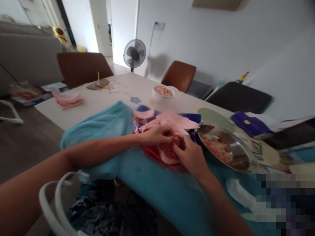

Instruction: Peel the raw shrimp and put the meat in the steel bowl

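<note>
My left hand (161,134) and my right hand (190,154) meet close together over the near side of the table. The fingers of both are closed in a pinch on a small pinkish piece (175,138), partly hidden by the fingertips. Beneath and behind them lie large, soft pale-pink pieces (176,120) on a red and blue wrapper (155,153). A round pale-pink slab (144,114) rests farther left. To the right of my right hand, a metal bowl (240,149) contains pinkish shredded pieces (218,149).
A light blue cloth (98,126) drapes over the table's near edge. Farther back stands a white bowl (155,95) of pink pieces. Pink folded sheets (69,100) lie at left, a green plate (214,116) behind the metal bowl. Brown chairs (82,67) and a fan (134,54) are beyond.
</note>
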